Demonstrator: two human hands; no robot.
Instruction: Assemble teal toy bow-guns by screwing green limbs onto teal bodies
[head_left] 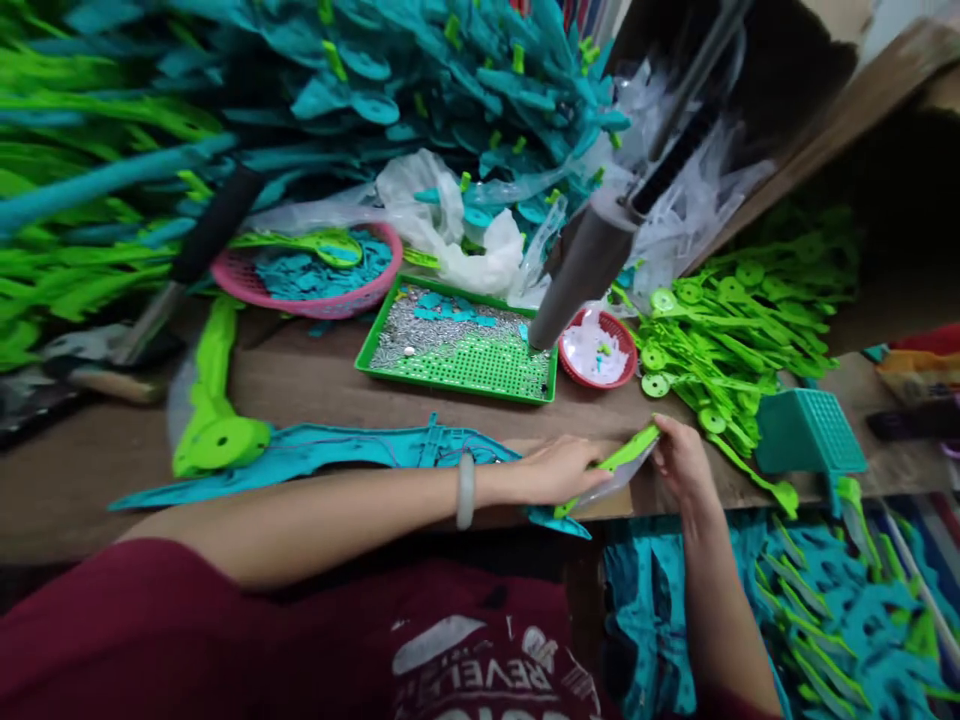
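Observation:
Between my hands is a long lime-green plastic piece with a translucent grey blade (619, 472), tilted up to the right. My right hand (679, 460) pinches its upper right end. My left hand (559, 470) reaches across and closes on its lower left part; the fingertips are partly hidden. Beneath my left forearm lies a long teal plastic shell (360, 446), its ribbed inner side up with a thin wire along it. At its left end sits a green part with a round hub (225, 440), also carrying a translucent blade.
A green tray (457, 378) of small screws stands mid-bench. Beside it are a pink basket (315, 300) of teal pieces and a red basket (632, 350) of white bits. An electric screwdriver (577, 265) hangs over the tray. Piles of green parts (720, 330) and teal parts (450, 80) surround the bench.

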